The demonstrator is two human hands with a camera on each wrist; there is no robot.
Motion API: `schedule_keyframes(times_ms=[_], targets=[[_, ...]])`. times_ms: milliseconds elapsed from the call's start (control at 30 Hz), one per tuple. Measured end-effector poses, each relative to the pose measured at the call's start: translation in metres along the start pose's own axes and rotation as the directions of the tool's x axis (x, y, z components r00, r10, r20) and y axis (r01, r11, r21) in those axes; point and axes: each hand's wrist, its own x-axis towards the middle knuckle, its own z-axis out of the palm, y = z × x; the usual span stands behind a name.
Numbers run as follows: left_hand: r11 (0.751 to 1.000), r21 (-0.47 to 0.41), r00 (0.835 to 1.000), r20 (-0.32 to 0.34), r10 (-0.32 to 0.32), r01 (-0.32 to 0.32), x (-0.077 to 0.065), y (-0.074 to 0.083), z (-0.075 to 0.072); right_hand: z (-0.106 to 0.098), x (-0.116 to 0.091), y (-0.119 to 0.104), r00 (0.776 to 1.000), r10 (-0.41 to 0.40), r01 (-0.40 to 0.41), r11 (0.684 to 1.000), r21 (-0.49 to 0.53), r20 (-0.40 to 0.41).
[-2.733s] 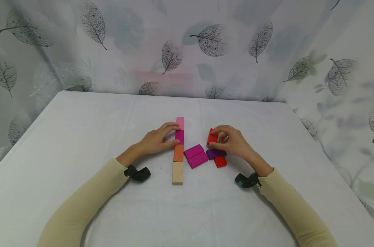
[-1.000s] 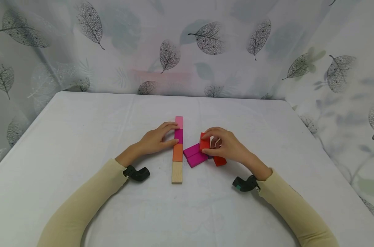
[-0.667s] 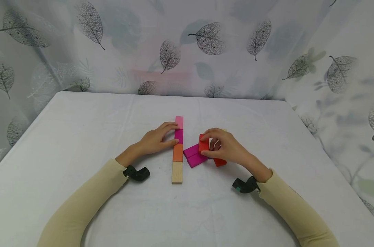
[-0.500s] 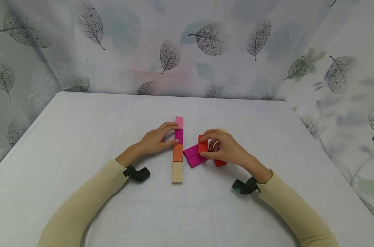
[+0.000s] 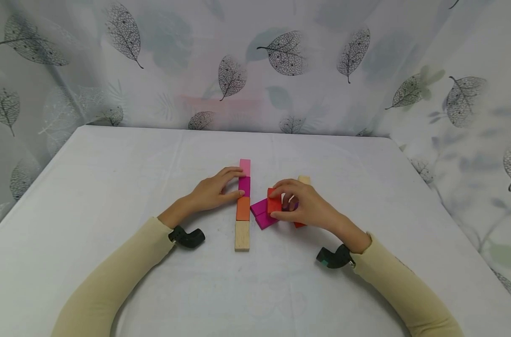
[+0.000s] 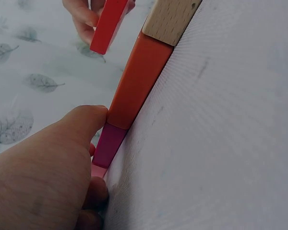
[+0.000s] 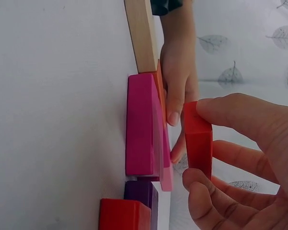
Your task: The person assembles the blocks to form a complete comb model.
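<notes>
In the head view my right hand pinches a red block between thumb and fingertips. The right wrist view shows this red block raised off the table, beside two magenta blocks that it partly covers in the head view. My left hand rests with extended fingers and thumb against a straight row of blocks. Its thumb touches near the joint of a magenta block and an orange block. The row continues with a pink block at the far end and a bare wood block at the near end.
Behind my right hand lies another bare wood block. Partly hidden under that hand are a purple block and a second red block. A white cloth covers the table; a leaf-patterned curtain hangs behind.
My right hand has carried the red block leftward and slightly nearer, over the two magenta blocks. The wood block behind it has come into view. My left hand and the row have stayed put.
</notes>
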Motion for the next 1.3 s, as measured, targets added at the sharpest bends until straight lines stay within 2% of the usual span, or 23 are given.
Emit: schedule_keyframes(times_ms=[167,667,1000,1300], targets=[[1.000,-0.005,1.000,-0.001,0.000,0.000,0.000,0.000,0.000,0.001,-0.001,-0.004,1.000,0.009,-0.010,1.000,0.006,0.013],[1.000,0.002,1.000,0.005,-0.005,0.005,0.001,-0.001,0.001,0.007,-0.001,-0.006,0.999,-0.039,0.039,0.999,0.034,0.024],[1.000,-0.003,1.000,0.010,-0.007,0.007,0.001,0.000,-0.001,0.011,-0.003,-0.010,0.998,-0.061,0.061,0.998,0.012,0.025],[1.000,-0.004,1.000,0.003,-0.006,0.006,0.001,-0.001,0.000,0.014,-0.003,-0.013,0.997,-0.037,0.037,0.999,0.004,0.060]])
